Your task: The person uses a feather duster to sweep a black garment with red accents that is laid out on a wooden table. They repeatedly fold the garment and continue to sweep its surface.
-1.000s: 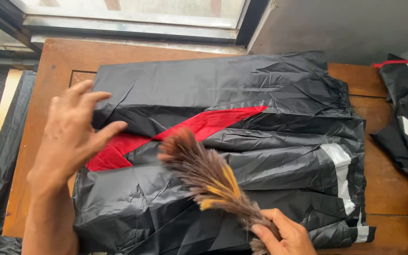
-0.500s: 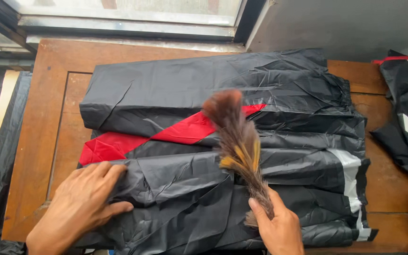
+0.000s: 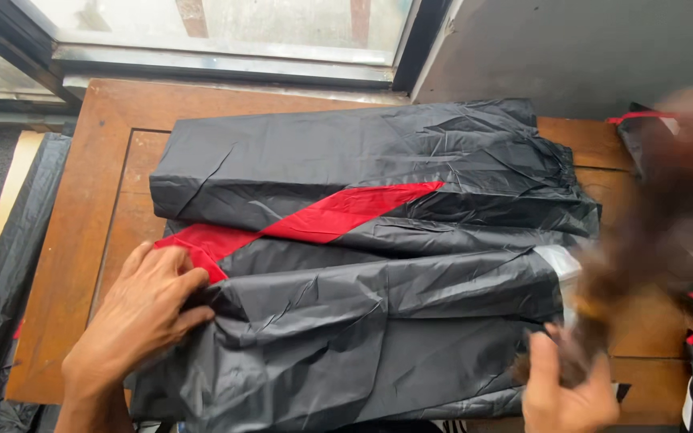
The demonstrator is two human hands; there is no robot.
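While left hand (image 3: 142, 313) presses garment (image 3: 362, 265), duster (image 3: 643, 240) blurred

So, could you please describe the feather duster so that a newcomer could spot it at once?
Start at the wooden table under the window, with the folded black and red garment on it. Off the garment's right edge, the right hand grips the feather duster: a blurred brown plume, the only feathery thing among shiny plastic-like cloth.

- garment (image 3: 378, 281): thin black synthetic sheet, slight sheen, crinkled; red stripe (image 3: 338, 215) smoother
- table (image 3: 82, 240): brown wood, matt, visible grain
- duster (image 3: 643, 240): brown feathers, blurred
- window frame (image 3: 226, 64): dull metal
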